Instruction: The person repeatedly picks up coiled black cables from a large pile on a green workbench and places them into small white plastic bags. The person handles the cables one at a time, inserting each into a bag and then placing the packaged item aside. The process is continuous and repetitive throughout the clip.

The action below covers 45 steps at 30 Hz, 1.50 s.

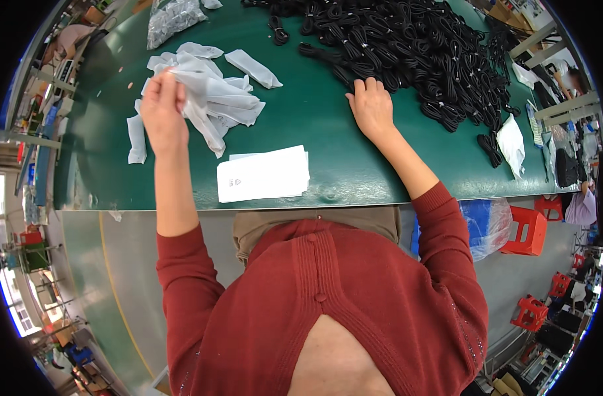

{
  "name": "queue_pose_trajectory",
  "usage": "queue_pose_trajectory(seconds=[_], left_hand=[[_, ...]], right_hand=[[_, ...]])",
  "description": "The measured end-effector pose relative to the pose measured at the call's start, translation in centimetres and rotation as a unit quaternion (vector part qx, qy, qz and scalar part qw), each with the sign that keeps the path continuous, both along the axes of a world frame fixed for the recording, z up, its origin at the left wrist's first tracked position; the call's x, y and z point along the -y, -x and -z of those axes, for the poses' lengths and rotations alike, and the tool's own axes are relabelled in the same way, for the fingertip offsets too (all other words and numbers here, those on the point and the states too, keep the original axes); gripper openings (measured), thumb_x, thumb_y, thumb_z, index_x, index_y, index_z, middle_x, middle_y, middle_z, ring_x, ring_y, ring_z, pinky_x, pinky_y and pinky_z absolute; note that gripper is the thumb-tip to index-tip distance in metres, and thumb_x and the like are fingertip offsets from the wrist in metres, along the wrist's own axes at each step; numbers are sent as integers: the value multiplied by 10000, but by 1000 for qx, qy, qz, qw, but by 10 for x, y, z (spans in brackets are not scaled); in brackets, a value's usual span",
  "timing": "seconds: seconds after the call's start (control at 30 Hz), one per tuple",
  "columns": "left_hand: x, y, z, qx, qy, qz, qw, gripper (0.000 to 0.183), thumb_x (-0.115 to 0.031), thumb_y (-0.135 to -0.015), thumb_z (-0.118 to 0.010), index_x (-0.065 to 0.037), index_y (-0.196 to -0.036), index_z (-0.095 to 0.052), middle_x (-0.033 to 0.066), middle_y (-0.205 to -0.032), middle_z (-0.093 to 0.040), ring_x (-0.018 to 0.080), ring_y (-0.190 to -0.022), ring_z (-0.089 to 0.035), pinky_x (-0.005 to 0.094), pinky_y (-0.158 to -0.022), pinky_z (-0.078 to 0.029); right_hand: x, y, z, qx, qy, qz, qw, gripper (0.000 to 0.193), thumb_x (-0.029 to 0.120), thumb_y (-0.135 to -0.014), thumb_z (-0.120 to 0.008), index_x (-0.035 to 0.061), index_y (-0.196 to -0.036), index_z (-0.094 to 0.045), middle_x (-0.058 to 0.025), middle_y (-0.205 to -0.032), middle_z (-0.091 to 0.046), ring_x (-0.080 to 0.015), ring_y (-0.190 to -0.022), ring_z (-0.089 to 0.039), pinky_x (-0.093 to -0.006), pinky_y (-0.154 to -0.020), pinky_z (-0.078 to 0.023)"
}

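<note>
At the left, my left hand (165, 105) is closed, its fingertips pinching the end of a thin white pouch (197, 82). That pouch lies over a loose heap of similar white pouches (239, 109), some of which look filled. My right hand (372, 109) rests at the near edge of a big pile of coiled black cables (407, 49). Its fingers curl down on a black cable bundle (341, 74), and their tips are partly hidden. Between my forearms, a stack of white paper slips (265, 175) lies near the table's front edge.
Everything lies on a green table (321, 125). A clear bag of small grey-white pieces (176, 23) sits at the far left. To the right are a white bag (511, 146) and a single cable coil (490, 150). Red stools (526, 231) stand below the right side.
</note>
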State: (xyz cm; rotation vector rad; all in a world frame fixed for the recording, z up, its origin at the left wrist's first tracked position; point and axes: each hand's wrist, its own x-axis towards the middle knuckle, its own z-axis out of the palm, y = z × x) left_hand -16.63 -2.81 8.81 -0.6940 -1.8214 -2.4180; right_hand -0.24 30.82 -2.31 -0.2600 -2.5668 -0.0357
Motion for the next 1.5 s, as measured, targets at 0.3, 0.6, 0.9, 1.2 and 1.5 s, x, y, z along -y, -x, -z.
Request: queue_pose_trajectory(seconds=[0.3,0.6,0.9,1.2,1.5], left_hand=[[-6,-71,27,-178,293,-19,939,204,-47,-868,-680,-36,-1070,-650,45,-1074,-642,118,-799,-591,253,-712,-480],[-30,-159,88,-270,406,115,866,151,-57,-806,-740,-15,-919,-650,90,-885,-614,218,-789,-613,321,-694,-495],[-27,-160,91,-13,323,118,939,49,-10,-854,-666,-10,-880,-624,43,-779,-597,129,-655,-512,267,-620,-421],[-32,-164,73,-156,303,153,928,66,13,-831,-662,-21,-865,-618,47,-888,-629,168,-781,-552,283,-693,-434],[-43,-150,52,-233,316,89,915,107,9,-787,-692,-33,-840,-609,82,-946,-627,253,-877,-575,337,-758,-458]], right_hand=[[27,-51,-19,42,309,-74,947,230,163,-906,-627,-20,-1044,-600,-207,-965,-594,-401,-854,-629,-459,-735,-511],[76,-102,-42,51,383,-212,898,297,116,-903,-608,37,-1190,-608,-137,-879,-573,-329,-752,-599,-398,-660,-489],[87,-127,-47,131,360,-254,888,315,114,-877,-626,81,-1190,-627,-101,-894,-572,-307,-715,-603,-412,-621,-495],[80,-118,-32,271,679,-199,652,302,185,-929,-623,52,-1199,-644,-65,-982,-651,-167,-711,-586,-345,-648,-491],[100,-101,-54,66,485,-234,840,257,175,-871,-727,64,-1100,-690,-63,-881,-541,-155,-710,-537,-266,-616,-438]])
